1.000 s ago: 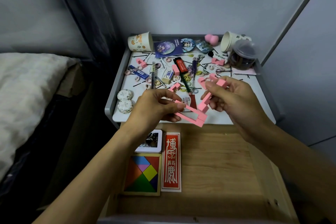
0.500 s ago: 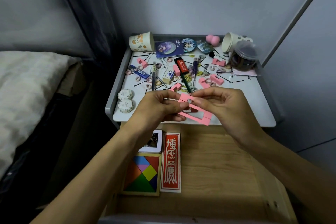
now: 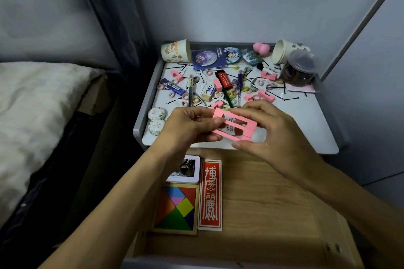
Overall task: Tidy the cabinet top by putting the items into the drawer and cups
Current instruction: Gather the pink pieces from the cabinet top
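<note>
Both hands hold flat pink frame pieces (image 3: 237,125) stacked together above the cabinet top's front edge. My left hand (image 3: 192,126) pinches their left end; my right hand (image 3: 269,135) grips the right end, thumb below and fingers on top. The white cabinet top (image 3: 306,120) is strewn with more pink pieces (image 3: 263,95), hair pins, small rings, pens and a red lighter (image 3: 224,78). A paper cup (image 3: 176,51) stands at the back left, and another paper cup (image 3: 284,50) lies tipped at the back right. Below my hands is the open wooden drawer (image 3: 262,203).
Inside the drawer's left part lie a tangram puzzle (image 3: 176,209), a red card (image 3: 210,195) and a small white box (image 3: 184,169). A clear jar (image 3: 299,67) with dark contents stands at the back right. Two round patterned pieces (image 3: 156,120) sit at the cabinet's left edge. A bed lies to the left.
My right hand brought its pink piece down from an upright angle and laid it flat against the piece in my left hand. Both hands now hold the stack together.
</note>
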`<act>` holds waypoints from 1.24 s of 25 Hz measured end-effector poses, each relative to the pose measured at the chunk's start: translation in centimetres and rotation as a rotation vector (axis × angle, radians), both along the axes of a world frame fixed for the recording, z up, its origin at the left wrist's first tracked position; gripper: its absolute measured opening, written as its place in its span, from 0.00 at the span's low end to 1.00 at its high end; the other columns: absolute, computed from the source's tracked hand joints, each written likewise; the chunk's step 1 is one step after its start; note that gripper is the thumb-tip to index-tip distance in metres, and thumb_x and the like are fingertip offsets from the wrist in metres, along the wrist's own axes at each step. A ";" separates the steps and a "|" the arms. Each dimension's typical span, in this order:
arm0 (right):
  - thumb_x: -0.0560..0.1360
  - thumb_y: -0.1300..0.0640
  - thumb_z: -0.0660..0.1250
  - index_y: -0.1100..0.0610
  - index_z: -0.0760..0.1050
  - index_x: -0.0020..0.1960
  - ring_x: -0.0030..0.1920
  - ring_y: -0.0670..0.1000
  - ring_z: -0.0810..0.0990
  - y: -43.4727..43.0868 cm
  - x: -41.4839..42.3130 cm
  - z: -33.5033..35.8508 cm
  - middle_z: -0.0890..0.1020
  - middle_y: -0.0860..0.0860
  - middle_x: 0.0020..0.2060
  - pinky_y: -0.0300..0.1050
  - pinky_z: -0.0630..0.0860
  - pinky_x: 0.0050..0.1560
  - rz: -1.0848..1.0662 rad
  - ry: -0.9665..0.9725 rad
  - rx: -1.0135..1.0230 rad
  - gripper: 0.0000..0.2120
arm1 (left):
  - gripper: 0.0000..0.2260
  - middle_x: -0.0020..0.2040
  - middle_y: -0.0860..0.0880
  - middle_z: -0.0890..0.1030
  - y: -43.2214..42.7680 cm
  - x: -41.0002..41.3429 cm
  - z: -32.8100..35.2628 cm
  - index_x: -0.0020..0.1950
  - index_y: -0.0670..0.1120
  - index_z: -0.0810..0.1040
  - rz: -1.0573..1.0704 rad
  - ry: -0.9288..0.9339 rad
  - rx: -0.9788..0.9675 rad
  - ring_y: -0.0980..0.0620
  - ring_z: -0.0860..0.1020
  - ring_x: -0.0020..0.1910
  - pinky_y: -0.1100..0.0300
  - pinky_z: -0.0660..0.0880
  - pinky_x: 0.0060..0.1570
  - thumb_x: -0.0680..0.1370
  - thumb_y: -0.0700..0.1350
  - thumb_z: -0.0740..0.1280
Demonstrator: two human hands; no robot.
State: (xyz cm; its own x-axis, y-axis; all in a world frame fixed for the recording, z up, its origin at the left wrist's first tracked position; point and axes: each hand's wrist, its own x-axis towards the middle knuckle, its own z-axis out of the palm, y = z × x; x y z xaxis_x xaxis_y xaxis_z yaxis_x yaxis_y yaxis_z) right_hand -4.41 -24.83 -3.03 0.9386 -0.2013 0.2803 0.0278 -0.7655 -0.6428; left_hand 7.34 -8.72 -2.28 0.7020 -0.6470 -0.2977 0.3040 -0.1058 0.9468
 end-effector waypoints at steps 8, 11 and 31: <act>0.64 0.55 0.80 0.58 0.74 0.67 0.57 0.47 0.79 0.5 -0.3 -0.3 0.81 0.52 0.57 0.37 0.77 0.53 -0.014 -0.070 -0.202 0.33 | 0.10 0.45 0.38 0.85 0.5 0.6 0.0 0.52 0.34 0.81 0.033 0.062 0.021 0.48 0.83 0.35 0.65 0.80 0.35 0.73 0.36 0.70; 0.64 0.55 0.80 0.59 0.75 0.65 0.56 0.48 0.81 0.9 -0.5 -0.6 0.83 0.53 0.56 0.34 0.76 0.52 -0.003 -0.077 -0.240 0.31 | 0.10 0.45 0.38 0.85 0.6 0.6 -0.1 0.53 0.34 0.81 0.031 0.061 0.024 0.48 0.83 0.35 0.65 0.81 0.35 0.73 0.36 0.70; 0.66 0.49 0.78 0.53 0.77 0.62 0.49 0.43 0.79 3.5 -1.1 -2.9 0.80 0.45 0.51 0.39 0.79 0.51 0.060 0.110 -0.013 0.27 | 0.15 0.38 0.46 0.85 4.2 1.9 0.5 0.46 0.41 0.82 -0.144 -0.323 0.515 0.49 0.84 0.33 0.61 0.78 0.32 0.77 0.53 0.68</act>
State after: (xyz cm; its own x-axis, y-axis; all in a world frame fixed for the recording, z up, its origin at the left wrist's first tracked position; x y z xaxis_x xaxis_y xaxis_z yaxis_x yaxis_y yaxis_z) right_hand -5.55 -21.29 -5.90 0.9739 -0.1412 0.1777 0.0036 -0.7731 -0.6342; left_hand 9.28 -4.52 -1.74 0.7249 -0.5718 -0.3842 -0.0403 -0.5919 0.8050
